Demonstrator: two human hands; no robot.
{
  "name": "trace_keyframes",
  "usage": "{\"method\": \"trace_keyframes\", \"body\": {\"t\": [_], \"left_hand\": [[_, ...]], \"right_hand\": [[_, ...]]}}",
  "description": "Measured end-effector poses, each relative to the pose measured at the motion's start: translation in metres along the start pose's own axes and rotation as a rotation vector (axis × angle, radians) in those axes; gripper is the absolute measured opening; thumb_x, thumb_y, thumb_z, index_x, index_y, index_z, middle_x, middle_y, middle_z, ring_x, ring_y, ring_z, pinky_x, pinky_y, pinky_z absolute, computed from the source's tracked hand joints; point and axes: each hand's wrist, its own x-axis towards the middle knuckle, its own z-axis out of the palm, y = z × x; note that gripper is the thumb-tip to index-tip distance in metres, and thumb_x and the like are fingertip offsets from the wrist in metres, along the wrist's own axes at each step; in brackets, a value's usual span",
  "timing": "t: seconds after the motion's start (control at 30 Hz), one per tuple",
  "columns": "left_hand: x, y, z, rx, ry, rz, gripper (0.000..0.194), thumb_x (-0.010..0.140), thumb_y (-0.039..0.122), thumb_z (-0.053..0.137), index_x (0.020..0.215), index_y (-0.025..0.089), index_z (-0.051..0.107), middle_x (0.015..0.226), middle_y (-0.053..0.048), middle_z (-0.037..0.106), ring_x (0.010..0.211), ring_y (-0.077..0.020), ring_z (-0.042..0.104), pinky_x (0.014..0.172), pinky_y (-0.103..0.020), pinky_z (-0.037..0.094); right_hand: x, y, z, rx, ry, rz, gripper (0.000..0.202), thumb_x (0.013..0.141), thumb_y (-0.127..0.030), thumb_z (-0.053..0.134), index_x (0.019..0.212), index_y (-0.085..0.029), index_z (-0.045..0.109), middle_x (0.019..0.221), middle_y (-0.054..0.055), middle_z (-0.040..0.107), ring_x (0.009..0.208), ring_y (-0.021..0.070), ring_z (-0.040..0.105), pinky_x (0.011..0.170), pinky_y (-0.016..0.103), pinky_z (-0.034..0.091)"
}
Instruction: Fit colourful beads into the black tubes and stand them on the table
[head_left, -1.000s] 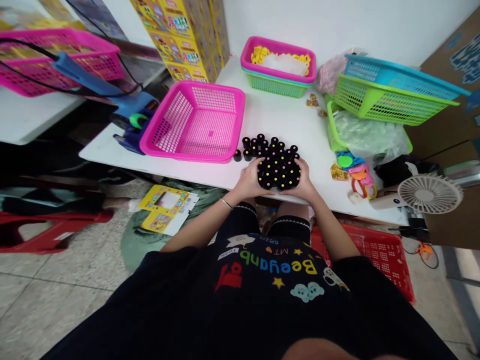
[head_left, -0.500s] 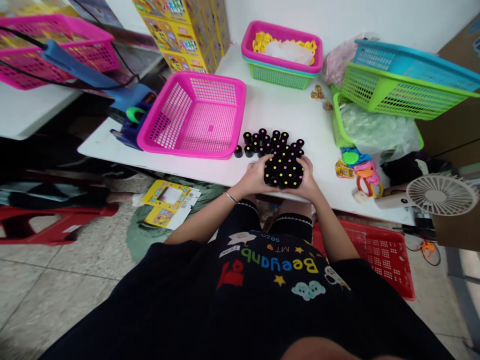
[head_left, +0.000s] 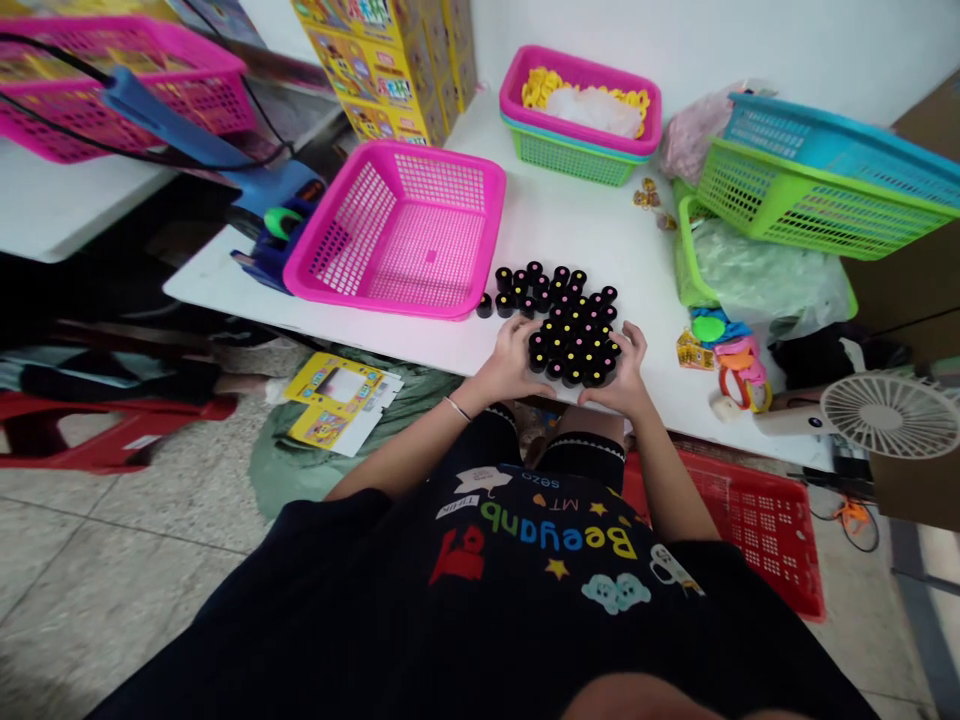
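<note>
White table point(head_left: 630, 245)'s got a wide pink basket point(head_left: 431, 285) on it, black cylinders point(head_left: 576, 318) bunched just right of that, stacked baskets point(head_left: 574, 160) back-right, handheld fan point(head_left: 791, 421) way off right.

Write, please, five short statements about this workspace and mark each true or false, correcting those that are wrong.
1. The left hand and the right hand are at opposite sides of a cluster of black pieces. True.
2. Every dot on the black pieces is pink. False: some are yellow.
3. The black pieces sit inside the near pink basket. False: they are on the white table, to that basket's right.
4. The blue basket is stacked on a green basket. True.
5. The fan is to the right of the right hand. True.
</note>
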Motion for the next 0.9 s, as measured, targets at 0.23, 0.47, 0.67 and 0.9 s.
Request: {"method": "trace_keyframes", "body": {"t": [0.23,0.47,0.67,0.9], "left_hand": [[-0.028,-0.003,-0.028,0.032,0.188,-0.189,0.099,0.099,0.088,0.027,0.164,0.014,0.023,0.167,-0.028,0.026,0.165,-0.0407,0.02,0.138,-0.062,0.014],[0.008,-0.027,-0.034,-0.08,0.307,-0.338,0.117,0.086,0.102,0.017,0.167,0.017,0.022,0.177,-0.025,0.023,0.169,-0.0356,0.019,0.14,-0.051,0.013],[0.066,-0.052,-0.033,-0.28,0.35,-0.44,0.128,0.076,0.107,-0.002,0.159,0.021,0.043,0.172,-0.021,0.041,0.164,-0.0343,0.035,0.138,-0.051,0.022],[0.094,-0.043,-0.021,-0.373,0.265,-0.441,0.13,0.076,0.108,0.0,0.144,0.015,0.061,0.154,-0.022,0.061,0.154,-0.0385,0.051,0.134,-0.056,0.031]], "right_hand": [[-0.001,0.01,-0.004,0.107,0.013,-0.023,0.102,0.08,-0.093,0.064,0.156,-0.034,0.031,0.158,0.014,0.022,0.163,0.0442,0.018,0.133,0.069,0.026],[-0.001,0.008,-0.003,0.138,0.055,-0.033,0.086,0.092,-0.09,0.043,0.155,-0.034,0.03,0.156,0.014,0.024,0.161,0.0401,0.024,0.13,0.066,0.034],[0.002,0.007,-0.003,0.109,0.044,0.007,0.082,0.094,-0.086,0.042,0.156,-0.034,0.031,0.156,0.014,0.028,0.16,0.0387,0.027,0.126,0.065,0.04],[0.006,0.006,-0.002,0.204,0.049,0.019,0.07,0.098,-0.08,0.04,0.149,-0.033,0.039,0.156,0.013,0.032,0.157,0.0353,0.032,0.125,0.059,0.042]]}}
